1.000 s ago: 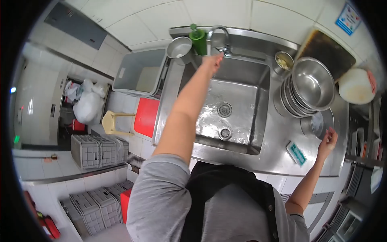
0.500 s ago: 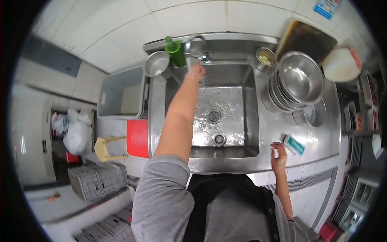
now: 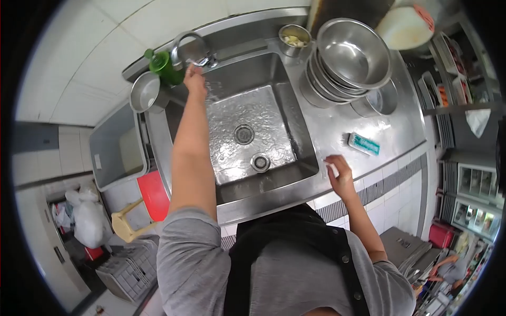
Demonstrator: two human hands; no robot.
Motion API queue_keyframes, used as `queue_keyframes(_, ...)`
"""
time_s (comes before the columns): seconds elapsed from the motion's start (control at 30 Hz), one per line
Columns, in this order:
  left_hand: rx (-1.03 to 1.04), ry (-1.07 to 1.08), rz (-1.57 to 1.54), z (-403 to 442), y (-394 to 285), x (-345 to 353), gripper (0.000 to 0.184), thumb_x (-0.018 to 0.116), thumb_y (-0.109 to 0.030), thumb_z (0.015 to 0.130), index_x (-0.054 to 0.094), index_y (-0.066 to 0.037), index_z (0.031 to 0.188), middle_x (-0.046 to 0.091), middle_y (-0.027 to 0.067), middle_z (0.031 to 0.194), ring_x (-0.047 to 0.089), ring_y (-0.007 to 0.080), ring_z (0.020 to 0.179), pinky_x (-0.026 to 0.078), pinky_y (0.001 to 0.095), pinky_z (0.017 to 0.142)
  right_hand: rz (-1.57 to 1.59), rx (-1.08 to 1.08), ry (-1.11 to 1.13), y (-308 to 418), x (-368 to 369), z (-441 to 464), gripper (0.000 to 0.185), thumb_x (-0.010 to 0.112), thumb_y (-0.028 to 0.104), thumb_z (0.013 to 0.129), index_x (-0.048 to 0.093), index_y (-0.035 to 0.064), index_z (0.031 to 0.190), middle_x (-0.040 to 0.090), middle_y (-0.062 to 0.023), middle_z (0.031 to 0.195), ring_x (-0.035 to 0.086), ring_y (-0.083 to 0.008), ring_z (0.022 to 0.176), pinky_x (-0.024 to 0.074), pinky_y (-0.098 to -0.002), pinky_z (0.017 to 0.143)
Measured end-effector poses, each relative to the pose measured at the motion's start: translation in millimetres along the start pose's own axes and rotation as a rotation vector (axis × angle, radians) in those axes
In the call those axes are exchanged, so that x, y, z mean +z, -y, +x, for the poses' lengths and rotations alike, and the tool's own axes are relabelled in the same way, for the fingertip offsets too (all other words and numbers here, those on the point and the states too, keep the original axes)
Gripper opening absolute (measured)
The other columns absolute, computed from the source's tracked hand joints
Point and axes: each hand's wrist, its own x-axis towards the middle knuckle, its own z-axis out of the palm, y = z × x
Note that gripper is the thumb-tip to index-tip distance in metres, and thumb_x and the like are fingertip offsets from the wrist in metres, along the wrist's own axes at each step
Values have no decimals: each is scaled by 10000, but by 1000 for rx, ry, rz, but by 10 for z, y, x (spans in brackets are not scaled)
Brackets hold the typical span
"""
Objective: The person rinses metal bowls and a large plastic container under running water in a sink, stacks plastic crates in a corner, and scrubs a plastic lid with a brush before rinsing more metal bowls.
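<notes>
At the back of the steel sink, the left hand is at the faucet, its grip hidden from me, while the right hand, half-curled near a teal-and-white scrubber, may or may not pinch something, I can't tell.

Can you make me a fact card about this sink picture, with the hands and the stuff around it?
Left hand: by the tap; touching or not, hard to tell
Right hand: near the front edge of the counter, fingers loosely curled
Sink: wet, two round drains
Right of sink: stacked metal bowls, teal-and-white block
Back left: green pump bottle, metal pot
</notes>
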Motion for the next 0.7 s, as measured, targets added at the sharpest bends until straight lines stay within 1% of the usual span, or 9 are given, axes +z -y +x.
queue_keyframes(0.03,25,5,22,-130,2,-141,161,638,-34,865,667,-137,985,639,-4,897,577,102,791,412,242,627,8,-37,-32,21,-1,169,248,575,-108,764,600,-4,988,595,-187,1000,588,-365,962,472,-380,837)
queue_keyframes(0.07,235,111,247,-209,219,-362,107,615,-57,891,700,-69,955,663,28,910,596,132,783,469,262,660,5,-87,-74,-1,27,322,248,580,-106,765,606,-4,990,600,-183,1016,592,-352,965,471,-375,850)
queue_keyframes(0.13,339,469,246,-222,920,-985,81,638,-79,859,678,-25,903,687,104,922,628,170,833,511,325,706,15,-115,-117,-7,110,622,234,577,-104,782,616,-1,988,608,-175,1019,596,-338,969,472,-368,859)
queue_keyframes(0.17,133,393,1059,-894,527,-981,109,682,-80,775,670,-28,870,681,161,880,652,238,824,517,355,713,41,-132,-100,51,162,754,222,572,-102,792,620,0,984,609,-171,1017,599,-330,964,475,-362,857)
queue_keyframes(0.2,373,567,1414,-1209,574,-1209,176,687,-94,728,657,-11,881,664,212,867,656,327,834,528,417,725,67,-147,-79,131,202,854,211,568,-100,803,624,1,979,611,-168,1015,601,-322,960,478,-357,854)
queue_keyframes(0.27,438,697,1541,-1645,615,-1594,184,614,11,727,637,15,909,639,236,905,635,392,901,520,476,809,2,-223,-9,241,334,971,157,551,-63,836,617,-8,968,606,-170,1009,604,-313,941,480,-341,828)
queue_keyframes(0.5,737,-100,917,-2130,-732,-2704,70,620,-26,774,640,-7,838,626,161,865,619,324,768,507,385,695,12,-241,299,626,1002,679,163,529,-62,816,589,1,954,596,-169,999,587,-348,951,466,-375,844)
queue_keyframes(0.6,580,-512,759,-1772,-1046,-3647,94,651,-95,823,647,-2,822,634,128,835,622,238,774,492,335,671,84,-152,448,822,1357,373,182,547,-58,810,592,20,968,598,-153,997,591,-326,920,473,-376,824)
queue_keyframes(0.7,480,-883,929,-1239,-1042,-4591,348,762,-176,759,531,23,926,593,174,940,604,283,877,488,391,740,115,-154,551,1155,1695,194,227,578,-75,792,599,31,992,590,-153,1014,620,-289,838,495,-353,764)
